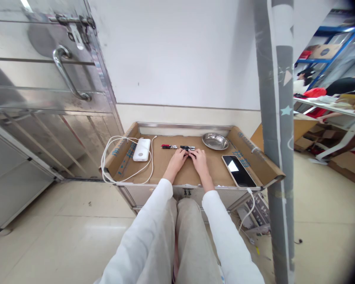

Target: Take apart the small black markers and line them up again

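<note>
The desk (221, 177), a low-walled top lined with brown cardboard on a metal frame, stands against a plain white wall (180, 51); a silvery metal door (23, 71) flanks it at left, a grey, star-patterned upright column (285, 157) at right. From my remote station I see slim red-and-black pen-like pieces (168, 146) lying mid-desk toward the rear, long axis left to right, parallel to the back edge, silvery ends pointing right. Slim black pen-like pieces (187, 148) lie just right of these, likewise crosswise. Counts: one white rectangular power bank (141, 150), one looped white cable (102, 161), one round steel dish (215, 141), one dark-screened phone (239, 171); the pen-like pieces are too small for me to number. The left hand (178, 161) and right hand (198, 161) come together at the black pieces; whether either grip is clamped, I cannot tell.
</note>
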Demonstrator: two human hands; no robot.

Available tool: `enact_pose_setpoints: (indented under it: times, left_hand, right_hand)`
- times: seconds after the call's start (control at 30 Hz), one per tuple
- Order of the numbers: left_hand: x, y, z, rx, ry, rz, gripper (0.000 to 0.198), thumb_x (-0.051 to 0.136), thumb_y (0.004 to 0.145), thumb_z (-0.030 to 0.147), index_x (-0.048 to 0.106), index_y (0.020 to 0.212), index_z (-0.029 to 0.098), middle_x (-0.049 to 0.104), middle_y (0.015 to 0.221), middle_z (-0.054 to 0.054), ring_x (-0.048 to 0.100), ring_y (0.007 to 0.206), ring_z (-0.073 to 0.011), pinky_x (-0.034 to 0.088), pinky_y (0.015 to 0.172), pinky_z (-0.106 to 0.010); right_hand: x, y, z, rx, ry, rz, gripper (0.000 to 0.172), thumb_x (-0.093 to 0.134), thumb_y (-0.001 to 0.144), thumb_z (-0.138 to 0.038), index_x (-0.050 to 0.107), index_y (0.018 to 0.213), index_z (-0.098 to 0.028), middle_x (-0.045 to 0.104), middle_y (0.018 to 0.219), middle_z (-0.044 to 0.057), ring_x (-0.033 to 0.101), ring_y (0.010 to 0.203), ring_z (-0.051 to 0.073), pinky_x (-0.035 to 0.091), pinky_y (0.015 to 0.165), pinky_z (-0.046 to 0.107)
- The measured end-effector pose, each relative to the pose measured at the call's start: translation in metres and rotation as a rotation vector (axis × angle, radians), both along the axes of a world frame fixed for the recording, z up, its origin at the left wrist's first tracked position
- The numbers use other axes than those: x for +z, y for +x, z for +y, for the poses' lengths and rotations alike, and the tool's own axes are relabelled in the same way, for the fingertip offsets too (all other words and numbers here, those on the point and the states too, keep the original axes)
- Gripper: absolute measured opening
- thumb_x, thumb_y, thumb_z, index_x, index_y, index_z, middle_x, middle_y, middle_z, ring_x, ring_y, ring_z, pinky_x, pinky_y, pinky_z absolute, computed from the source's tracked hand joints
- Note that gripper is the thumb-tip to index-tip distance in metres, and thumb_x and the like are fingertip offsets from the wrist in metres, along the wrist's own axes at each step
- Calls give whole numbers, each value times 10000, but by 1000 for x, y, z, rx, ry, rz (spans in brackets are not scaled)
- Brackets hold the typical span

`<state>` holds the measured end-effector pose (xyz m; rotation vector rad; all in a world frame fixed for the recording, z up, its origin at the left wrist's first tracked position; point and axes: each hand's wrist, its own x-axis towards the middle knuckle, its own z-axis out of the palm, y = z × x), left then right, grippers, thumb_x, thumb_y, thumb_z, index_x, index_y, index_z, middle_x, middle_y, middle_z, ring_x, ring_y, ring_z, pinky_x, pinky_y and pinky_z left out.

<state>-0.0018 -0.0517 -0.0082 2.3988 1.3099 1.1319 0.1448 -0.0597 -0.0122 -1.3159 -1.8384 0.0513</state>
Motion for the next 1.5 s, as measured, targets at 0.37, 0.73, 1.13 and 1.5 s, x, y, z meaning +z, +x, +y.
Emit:
enact_pose_setpoints:
  times: [0.37,0.73,1.13,1.5]
  left_hand:
    - [-6,1,6,101,-59,-62,117,476,877,148,587,910,164,529,932,-69,574,849,-180,497,840,-365]
    - [-7,1,4,73,16,-52,259,394,852,54,556,1036,139,503,1054,-113,541,1004,-196,464,930,-363]
    - [-1,-1,-3,149,74,87,93,481,865,155,570,888,171,487,950,-78,487,944,-212,438,894,-400]
    - [6,-1,-6,207,50,154,94,447,871,127,523,915,161,494,974,-89,495,945,-213,434,877,-370]
  right_hand:
    - [-2,-1,1,112,-48,-10,308,511,846,-213,638,1126,-237,576,998,90,494,925,238,420,881,415]
    - [-7,1,4,16,-114,46,188,496,849,-229,676,825,-184,594,858,91,532,852,231,428,834,384]
    - [0,1,0,129,-82,93,259,416,807,-83,639,868,-199,651,904,64,545,883,214,421,836,349]
    - [-4,1,-3,-78,-27,-18,216,427,820,-124,615,913,-179,527,948,92,499,931,219,408,861,342]
